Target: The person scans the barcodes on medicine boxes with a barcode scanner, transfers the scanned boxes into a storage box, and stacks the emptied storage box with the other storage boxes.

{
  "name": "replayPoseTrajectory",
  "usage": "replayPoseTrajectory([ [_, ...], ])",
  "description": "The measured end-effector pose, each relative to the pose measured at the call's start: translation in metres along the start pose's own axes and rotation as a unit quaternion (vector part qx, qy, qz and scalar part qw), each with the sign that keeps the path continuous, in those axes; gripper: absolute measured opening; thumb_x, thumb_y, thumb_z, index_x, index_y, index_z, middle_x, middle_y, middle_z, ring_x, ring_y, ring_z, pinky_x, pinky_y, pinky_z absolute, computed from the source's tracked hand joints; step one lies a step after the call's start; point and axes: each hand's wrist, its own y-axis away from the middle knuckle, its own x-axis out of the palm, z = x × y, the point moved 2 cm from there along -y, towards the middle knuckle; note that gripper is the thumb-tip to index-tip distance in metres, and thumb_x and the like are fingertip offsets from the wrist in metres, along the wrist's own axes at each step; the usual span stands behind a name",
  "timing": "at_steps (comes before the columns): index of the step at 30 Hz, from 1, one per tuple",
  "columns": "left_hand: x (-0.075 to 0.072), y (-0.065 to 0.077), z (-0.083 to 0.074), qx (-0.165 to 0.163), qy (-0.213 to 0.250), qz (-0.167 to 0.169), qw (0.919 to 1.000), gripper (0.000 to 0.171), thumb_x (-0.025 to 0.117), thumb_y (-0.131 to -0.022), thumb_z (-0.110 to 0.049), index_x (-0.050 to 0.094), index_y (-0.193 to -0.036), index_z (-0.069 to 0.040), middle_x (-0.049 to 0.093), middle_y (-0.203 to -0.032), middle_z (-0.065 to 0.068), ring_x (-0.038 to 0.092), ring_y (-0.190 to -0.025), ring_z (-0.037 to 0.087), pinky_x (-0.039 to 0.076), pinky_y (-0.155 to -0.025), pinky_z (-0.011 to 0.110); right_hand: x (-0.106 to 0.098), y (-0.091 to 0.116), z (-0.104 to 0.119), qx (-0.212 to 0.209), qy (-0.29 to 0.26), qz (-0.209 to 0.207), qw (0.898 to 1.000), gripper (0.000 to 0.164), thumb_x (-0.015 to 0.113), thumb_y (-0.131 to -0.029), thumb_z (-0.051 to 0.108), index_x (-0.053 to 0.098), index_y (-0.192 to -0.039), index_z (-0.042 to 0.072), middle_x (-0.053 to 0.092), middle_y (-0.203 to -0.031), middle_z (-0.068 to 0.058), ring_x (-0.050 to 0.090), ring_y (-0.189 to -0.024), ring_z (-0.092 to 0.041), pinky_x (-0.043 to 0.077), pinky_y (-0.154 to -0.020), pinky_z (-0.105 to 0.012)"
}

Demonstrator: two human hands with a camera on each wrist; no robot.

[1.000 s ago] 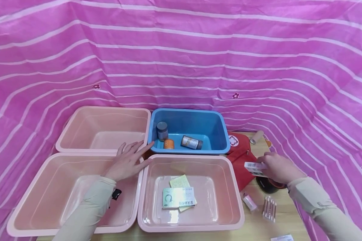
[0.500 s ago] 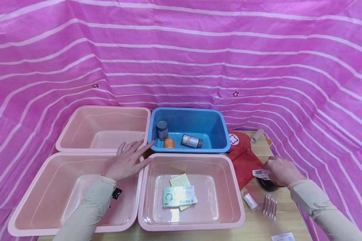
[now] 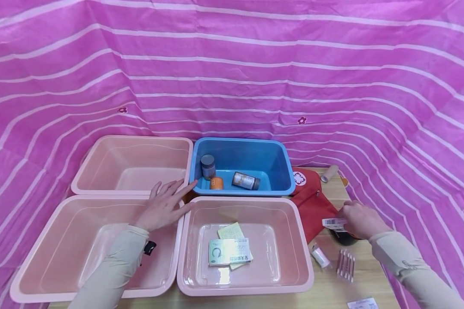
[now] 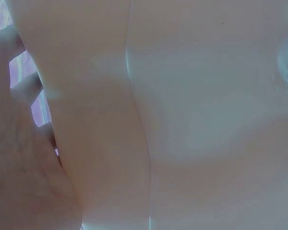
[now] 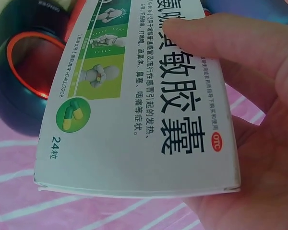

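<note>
My right hand point(image 3: 361, 219) grips a white and green medicine box point(image 5: 134, 120) over the right side of the table. In the right wrist view, its thumb lies on the printed front and the other fingers are behind the box. A dark rounded object with an orange-red ring point(image 5: 19, 91) is just beyond the box. My left hand point(image 3: 164, 208) rests with spread, fairly straight fingers where the rims of the bins meet. The left wrist view shows its fingers along a pale pink bin wall point(image 4: 101, 143). Two flat packs, one a green-white box point(image 3: 230, 252), lie in the front right pink bin point(image 3: 307, 279).
A blue bin point(image 3: 290, 184) at the back holds two dark-lidded jars and an orange container point(image 3: 216, 183). Beside it lies a red pouch point(image 3: 313, 201). A beige roll point(image 3: 330, 173), a small white tube-like pack point(image 3: 320, 257), and swabs point(image 3: 346, 266) lie on the table.
My right hand has moved slightly right and down with the medicine box, then nearly stopped. The left hand stays in place on the rims.
</note>
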Motion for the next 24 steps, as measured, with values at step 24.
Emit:
replayPoseTrajectory([
  [24, 0.000, 0.000, 0.001, -0.003, 0.005, 0.003, 1.0000, 0.073, 0.055, -0.098, -0.061, 0.030, -0.162, -0.037, 0.030, -0.168, 0.014, 0.025, -0.153, 0.042, 0.002, -0.124, 0.068, -0.090, -0.020, 0.063, -0.104, -0.184, -0.087, 0.973, 0.026, 0.084, -0.080, 0.002, 0.080, -0.105, 0.007, 0.072, -0.097, -0.003, 0.060, -0.082, -0.013, 0.055, -0.069, -0.027],
])
